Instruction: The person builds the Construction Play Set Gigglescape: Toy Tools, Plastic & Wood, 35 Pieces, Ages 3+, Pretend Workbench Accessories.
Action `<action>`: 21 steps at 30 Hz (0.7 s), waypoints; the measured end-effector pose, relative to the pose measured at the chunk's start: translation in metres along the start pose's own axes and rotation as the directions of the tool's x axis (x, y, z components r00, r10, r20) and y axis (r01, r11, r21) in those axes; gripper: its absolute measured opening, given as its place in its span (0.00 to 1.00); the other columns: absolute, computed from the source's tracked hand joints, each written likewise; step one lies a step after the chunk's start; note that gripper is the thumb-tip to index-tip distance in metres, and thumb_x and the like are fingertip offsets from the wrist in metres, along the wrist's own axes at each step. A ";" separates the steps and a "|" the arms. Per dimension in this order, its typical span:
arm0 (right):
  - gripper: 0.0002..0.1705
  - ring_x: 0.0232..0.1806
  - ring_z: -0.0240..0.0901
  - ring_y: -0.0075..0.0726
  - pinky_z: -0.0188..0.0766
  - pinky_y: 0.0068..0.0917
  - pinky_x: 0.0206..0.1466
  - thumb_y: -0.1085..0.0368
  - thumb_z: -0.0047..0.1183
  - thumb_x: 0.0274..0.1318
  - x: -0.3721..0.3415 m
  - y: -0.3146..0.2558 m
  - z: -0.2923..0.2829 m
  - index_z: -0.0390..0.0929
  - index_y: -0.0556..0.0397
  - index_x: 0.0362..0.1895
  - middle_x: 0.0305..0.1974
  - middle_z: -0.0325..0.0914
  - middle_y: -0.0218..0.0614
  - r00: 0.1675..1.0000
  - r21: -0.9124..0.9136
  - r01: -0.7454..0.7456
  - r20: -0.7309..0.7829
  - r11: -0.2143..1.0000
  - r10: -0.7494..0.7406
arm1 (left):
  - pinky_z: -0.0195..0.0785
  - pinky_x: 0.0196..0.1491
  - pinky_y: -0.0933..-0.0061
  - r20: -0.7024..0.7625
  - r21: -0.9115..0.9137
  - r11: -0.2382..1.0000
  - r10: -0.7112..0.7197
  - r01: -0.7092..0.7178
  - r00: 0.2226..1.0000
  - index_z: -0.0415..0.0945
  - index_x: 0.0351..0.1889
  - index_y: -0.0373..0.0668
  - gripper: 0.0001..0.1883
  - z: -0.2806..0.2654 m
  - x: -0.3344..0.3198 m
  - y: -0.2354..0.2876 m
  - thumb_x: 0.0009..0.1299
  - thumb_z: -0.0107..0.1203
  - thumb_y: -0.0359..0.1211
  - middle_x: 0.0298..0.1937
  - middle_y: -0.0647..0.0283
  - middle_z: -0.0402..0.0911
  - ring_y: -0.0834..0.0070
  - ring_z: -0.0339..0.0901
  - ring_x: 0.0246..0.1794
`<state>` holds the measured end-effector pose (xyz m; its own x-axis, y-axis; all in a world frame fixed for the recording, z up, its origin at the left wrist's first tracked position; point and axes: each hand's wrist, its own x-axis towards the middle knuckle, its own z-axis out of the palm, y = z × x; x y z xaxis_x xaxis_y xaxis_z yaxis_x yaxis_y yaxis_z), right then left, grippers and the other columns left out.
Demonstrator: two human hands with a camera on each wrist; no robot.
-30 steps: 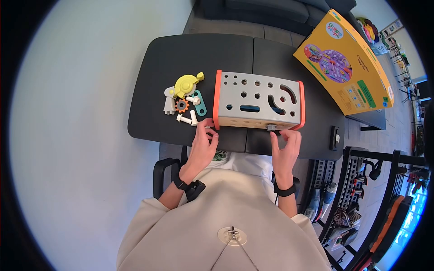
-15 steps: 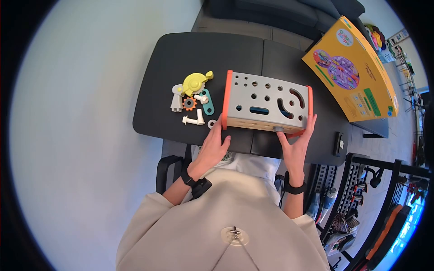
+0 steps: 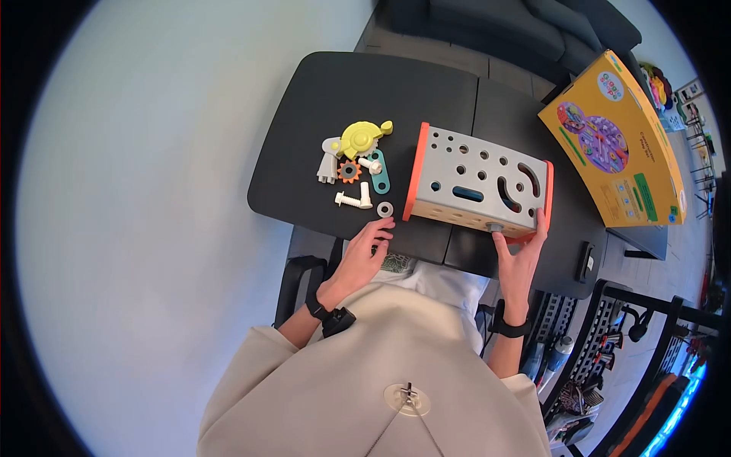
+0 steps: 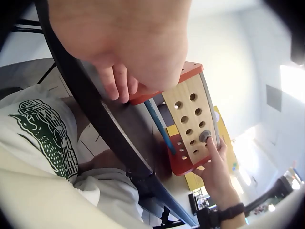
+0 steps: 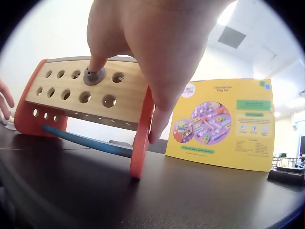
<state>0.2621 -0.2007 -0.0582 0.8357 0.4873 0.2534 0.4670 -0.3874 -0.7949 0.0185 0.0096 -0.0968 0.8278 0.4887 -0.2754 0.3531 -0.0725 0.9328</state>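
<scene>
A toy workbench (image 3: 478,179) with a grey slotted top, red end panels and a pierced wooden side (image 5: 100,90) stands on the dark table. My right hand (image 3: 521,266) holds its near right corner, thumb on the grey bolt head (image 5: 94,76) in the wooden side and fingers along the red end panel (image 5: 142,138). My left hand (image 3: 364,255), fingers loosely bent, has its fingertips just below a small grey washer (image 3: 385,209); nothing shows in its grasp. In the left wrist view, the palm hides the washer.
Left of the workbench lie white bolts (image 3: 358,198), an orange gear (image 3: 349,170), a teal strip (image 3: 380,175), a yellow part (image 3: 359,139) and a grey piece (image 3: 328,161). A yellow product box (image 3: 617,145) stands at right. A small black object (image 3: 585,262) lies near the table's right edge.
My right hand has gone from pinching the grey bolt to thumbing its head, fingers on the end panel. My left hand touched the workbench's left end, then drew away toward the washer. The view has shifted.
</scene>
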 end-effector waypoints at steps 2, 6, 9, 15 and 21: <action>0.56 0.74 0.65 0.52 0.74 0.40 0.68 0.62 0.76 0.58 -0.001 -0.002 -0.001 0.54 0.54 0.84 0.77 0.61 0.51 1.000 0.000 -0.008 0.000 1.000 0.008 | 0.68 0.75 0.61 0.007 -0.023 0.999 0.025 -0.024 1.000 0.54 0.83 0.36 0.34 0.002 0.001 -0.001 0.79 0.50 0.19 0.79 0.48 0.68 0.59 0.71 0.78; 0.56 0.74 0.65 0.53 0.69 0.41 0.73 0.62 0.76 0.58 -0.001 0.000 -0.001 0.55 0.55 0.83 0.77 0.61 0.51 1.000 0.034 -0.017 0.000 0.999 0.017 | 0.65 0.77 0.57 -0.076 0.033 0.989 0.146 -0.144 0.986 0.50 0.85 0.34 0.37 0.022 0.014 0.012 0.79 0.52 0.23 0.80 0.44 0.64 0.56 0.68 0.79; 0.56 0.75 0.64 0.53 0.65 0.42 0.76 0.64 0.76 0.57 0.000 0.000 -0.001 0.55 0.56 0.83 0.76 0.62 0.51 1.000 0.030 -0.001 -0.014 1.000 0.001 | 0.55 0.82 0.55 -0.049 0.119 0.991 0.074 -0.068 0.996 0.44 0.86 0.33 0.41 0.028 0.022 0.027 0.79 0.54 0.27 0.81 0.41 0.61 0.52 0.61 0.83; 0.53 0.73 0.69 0.53 0.70 0.40 0.72 0.65 0.76 0.56 0.009 -0.029 -0.005 0.60 0.56 0.81 0.74 0.66 0.49 0.996 -0.037 -0.037 -0.086 0.999 0.034 | 0.41 0.86 0.61 -0.015 0.002 0.989 0.145 -0.145 0.989 0.33 0.88 0.35 0.51 0.025 0.031 0.030 0.74 0.56 0.25 0.89 0.42 0.47 0.54 0.43 0.91; 0.45 0.73 0.70 0.52 0.65 0.41 0.76 0.60 0.71 0.63 0.033 -0.048 -0.032 0.62 0.57 0.79 0.73 0.70 0.53 0.987 0.037 -0.140 -0.078 0.989 0.142 | 0.35 0.87 0.57 -0.050 0.006 0.937 0.349 -0.350 0.936 0.40 0.89 0.35 0.51 0.016 0.024 0.088 0.69 0.56 0.20 0.91 0.51 0.44 0.57 0.39 0.92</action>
<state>0.2767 -0.1916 0.0060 0.9137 0.3642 0.1801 0.3343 -0.4222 -0.8426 0.0765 0.0016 -0.0250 0.8760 0.4757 0.0800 0.0443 -0.2444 0.9687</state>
